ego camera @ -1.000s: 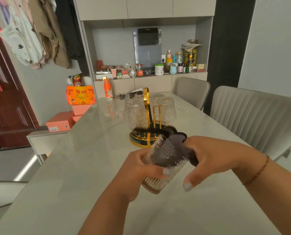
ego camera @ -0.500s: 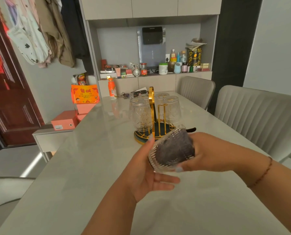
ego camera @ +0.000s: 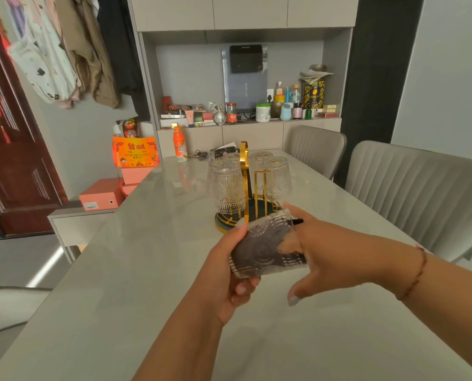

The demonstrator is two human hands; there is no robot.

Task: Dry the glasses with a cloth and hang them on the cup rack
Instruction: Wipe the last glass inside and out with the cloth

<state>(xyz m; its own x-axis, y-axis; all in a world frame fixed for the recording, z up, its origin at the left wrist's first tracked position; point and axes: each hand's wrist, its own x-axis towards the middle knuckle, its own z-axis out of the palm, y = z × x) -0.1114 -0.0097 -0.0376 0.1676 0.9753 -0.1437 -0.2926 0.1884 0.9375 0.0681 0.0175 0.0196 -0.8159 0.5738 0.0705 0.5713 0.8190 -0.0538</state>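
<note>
A clear embossed glass [ego camera: 265, 266] lies on its side above the table, mouth to the right. My left hand [ego camera: 224, 281] grips it from the left, fingers curled under and over it. A dark cloth [ego camera: 257, 250] fills the inside of the glass. My right hand [ego camera: 333, 257] has its fingers pushed into the mouth, holding the cloth there, thumb spread out below. Just behind stands the gold cup rack [ego camera: 244, 171] on a round dark base, with several glasses [ego camera: 227, 192] hanging upside down on it.
The pale stone table [ego camera: 147, 284] runs forward to a cluttered shelf. An orange bottle [ego camera: 179, 144] and small items sit at its far end. Two grey chairs [ego camera: 410, 188] line the right side. Pink boxes [ego camera: 100, 198] sit on a low cabinet at left.
The glass has been turned from tilted upright to lying sideways and lifted a little. My right fingers and the cloth have gone deeper inside, and my left hand has shifted its hold.
</note>
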